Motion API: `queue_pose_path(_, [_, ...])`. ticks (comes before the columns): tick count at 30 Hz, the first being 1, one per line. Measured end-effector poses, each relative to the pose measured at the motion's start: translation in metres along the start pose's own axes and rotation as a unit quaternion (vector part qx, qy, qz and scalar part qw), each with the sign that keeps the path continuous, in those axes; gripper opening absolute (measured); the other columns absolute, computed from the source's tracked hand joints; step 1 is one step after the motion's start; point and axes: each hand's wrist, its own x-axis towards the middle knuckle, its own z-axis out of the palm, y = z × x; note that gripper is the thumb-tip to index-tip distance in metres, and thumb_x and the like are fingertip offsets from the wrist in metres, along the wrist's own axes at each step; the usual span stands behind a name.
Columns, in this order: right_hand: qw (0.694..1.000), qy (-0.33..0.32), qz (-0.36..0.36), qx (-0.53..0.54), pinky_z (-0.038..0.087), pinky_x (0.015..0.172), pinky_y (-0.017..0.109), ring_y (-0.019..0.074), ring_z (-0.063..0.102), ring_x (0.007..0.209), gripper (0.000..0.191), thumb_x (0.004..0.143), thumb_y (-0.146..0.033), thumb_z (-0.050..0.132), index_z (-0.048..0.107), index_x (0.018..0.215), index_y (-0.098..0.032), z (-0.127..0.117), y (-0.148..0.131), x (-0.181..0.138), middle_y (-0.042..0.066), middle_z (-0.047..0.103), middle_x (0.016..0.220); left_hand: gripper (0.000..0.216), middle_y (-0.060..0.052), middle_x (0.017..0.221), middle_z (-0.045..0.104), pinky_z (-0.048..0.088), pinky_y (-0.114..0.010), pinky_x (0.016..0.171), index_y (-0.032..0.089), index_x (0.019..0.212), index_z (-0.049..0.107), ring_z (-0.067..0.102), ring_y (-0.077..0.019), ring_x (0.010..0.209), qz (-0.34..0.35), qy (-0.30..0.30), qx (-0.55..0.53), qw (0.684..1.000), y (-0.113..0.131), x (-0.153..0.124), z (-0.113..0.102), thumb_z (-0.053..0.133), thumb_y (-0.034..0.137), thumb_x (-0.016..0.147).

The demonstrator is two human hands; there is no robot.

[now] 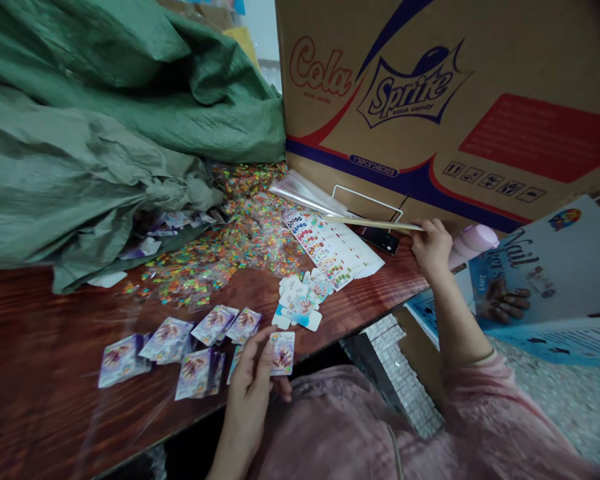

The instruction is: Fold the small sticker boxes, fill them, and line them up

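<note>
In front of you, the brown carton (410, 147) stands at the back of the table, printed "Cola" and "Sprite" and marked "1*30PCS*24BOXES". To its left, the green sack (220, 123) slumps over the far side, with some purple packaging showing at its opening. Both rest on your dark red-brown table (45, 320). On your right stands a white and blue box (550, 293) printed "Nail" and "2in1". A loose heap of bright little packets (230, 240) spreads from the sack toward the table's middle. Below the table edge, by your lap, a dark tray holds rows of white packs (403, 373). The sticker sheets (330, 250) lie fanned at the heap's right edge, near the carton.

Your right hand (431, 245) is out beside the pink bottle (473, 245), its fingers pinched narrow on the near end of a thin pale strip (375, 223); the strip extends left above the black phone (380, 240) toward the sheets. Your left hand (253, 370) is at the near table edge, thumb and fingers closed on 1 small printed card (283, 353). Beside it, to the left, purple packs (197, 373) lie in small overlapping groups. Just beyond it sit white-and-blue card pieces (297, 303), piled together.
</note>
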Motion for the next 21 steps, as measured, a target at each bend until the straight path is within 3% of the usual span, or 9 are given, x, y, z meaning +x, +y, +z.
queue_pose_path(21, [1.0, 0.015, -0.01, 0.0, 0.048, 0.074, 0.032, 0.0219, 0.06, 0.081, 0.023, 0.08, -0.018, 0.05, 0.068, 0.094, -0.018, 0.0011, -0.0019, 0.0007, 0.007, 0.063, 0.089, 0.06, 0.006, 0.056, 0.057, 0.047, -0.025, 0.037, 0.02, 0.121, 0.053, 0.053, -0.0127, 0.039, -0.01, 0.018, -0.007, 1.0, 0.0043, -0.0008, 0.0011, 0.065, 0.054, 0.073])
